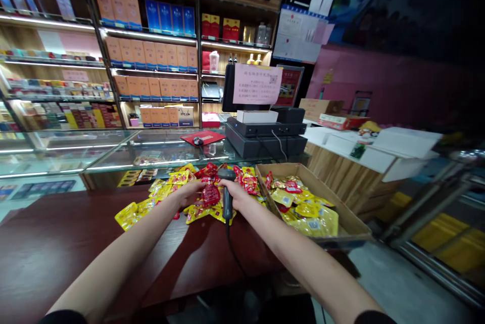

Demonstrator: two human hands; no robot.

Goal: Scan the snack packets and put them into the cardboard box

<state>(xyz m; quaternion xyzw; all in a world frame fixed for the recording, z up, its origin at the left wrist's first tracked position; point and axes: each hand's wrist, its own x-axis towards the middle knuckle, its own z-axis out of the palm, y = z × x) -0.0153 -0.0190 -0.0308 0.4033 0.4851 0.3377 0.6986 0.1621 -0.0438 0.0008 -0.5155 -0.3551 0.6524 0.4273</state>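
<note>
We find the left hand (191, 191) pinching a red packet (210, 193) by its left edge, directly beside the right hand (235, 191), whose fingers are wrapped around a handheld scanner (227, 205). Scanner and packet sit between the two hands. We cannot tell whether a printed code faces the scanner; a crease or glare on the shiny wrapper could, in our judgement, spoil a reading.

We note loose yellow packets (129, 217) beneath and left of the left hand. Their closeness risks the wrong one being read, and a sweep of the left forearm could scatter them across the table (56, 248). The cable (232, 249) runs from the scanner toward the person and could snag or drag packets if pulled. Right of the right hand, an uncovered cardboard box (346, 211) holds similar packets; careless handling could mix the two lots.
</note>
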